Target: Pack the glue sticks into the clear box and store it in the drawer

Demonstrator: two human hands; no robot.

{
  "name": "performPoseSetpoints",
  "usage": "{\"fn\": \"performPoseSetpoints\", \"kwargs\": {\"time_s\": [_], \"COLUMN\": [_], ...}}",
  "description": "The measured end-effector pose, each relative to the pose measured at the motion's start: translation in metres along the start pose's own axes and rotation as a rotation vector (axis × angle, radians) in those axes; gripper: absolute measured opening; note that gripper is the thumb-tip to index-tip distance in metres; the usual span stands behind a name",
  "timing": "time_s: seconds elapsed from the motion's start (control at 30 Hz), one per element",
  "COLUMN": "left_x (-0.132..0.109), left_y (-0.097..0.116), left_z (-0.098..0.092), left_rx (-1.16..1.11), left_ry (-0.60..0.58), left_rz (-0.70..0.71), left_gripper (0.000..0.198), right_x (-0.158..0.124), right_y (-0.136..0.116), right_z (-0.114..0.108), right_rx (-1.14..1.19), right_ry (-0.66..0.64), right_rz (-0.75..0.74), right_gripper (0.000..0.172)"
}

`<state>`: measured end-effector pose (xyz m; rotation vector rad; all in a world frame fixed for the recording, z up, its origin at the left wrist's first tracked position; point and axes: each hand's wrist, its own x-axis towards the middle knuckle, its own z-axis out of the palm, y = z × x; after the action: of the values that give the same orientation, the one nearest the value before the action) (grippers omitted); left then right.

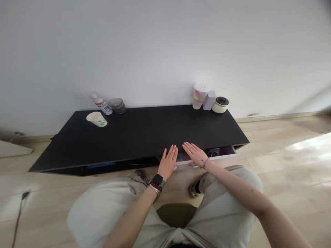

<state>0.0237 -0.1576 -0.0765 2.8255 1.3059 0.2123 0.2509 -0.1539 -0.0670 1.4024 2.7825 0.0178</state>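
I sit in front of a low black cabinet (144, 131) against a white wall. My left hand (168, 161) is flat with fingers stretched out, at the front edge of the cabinet top. It wears a black watch and bracelets at the wrist. My right hand (196, 154) is also flat and open, resting on the white front of a drawer (222, 155) that stands slightly open below the top. Small colourful items show inside the drawer. Neither hand holds anything.
On the cabinet's back left are a paper cup (97, 119), a tilted white bottle (101, 103) and a grey glass jar (117, 105). At the back right stand a clear tumbler with straw (199, 96), a white box (209, 100) and a lidded cream pot (220, 104). A cable (20, 206) lies on the wooden floor.
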Motion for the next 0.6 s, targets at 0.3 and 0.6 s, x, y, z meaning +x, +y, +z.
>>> {"fn": "performPoseSetpoints", "kwargs": {"time_s": [0.3,0.6], "left_x": [0.026,0.036], "left_y": [-0.022,-0.038], "left_z": [0.005,0.018], "left_rx": [0.057,0.035], "left_ry": [0.022,0.085], "left_rz": [0.048,0.108], "left_gripper": [0.073,0.063], "right_x": [0.018,0.029], "right_y": [0.013,0.020], "right_z": [0.024,0.033], "right_rx": [0.049,0.056], "right_ry": [0.161,0.209], "right_rz": [0.044,0.068], "right_gripper": [0.098,0.076]}}
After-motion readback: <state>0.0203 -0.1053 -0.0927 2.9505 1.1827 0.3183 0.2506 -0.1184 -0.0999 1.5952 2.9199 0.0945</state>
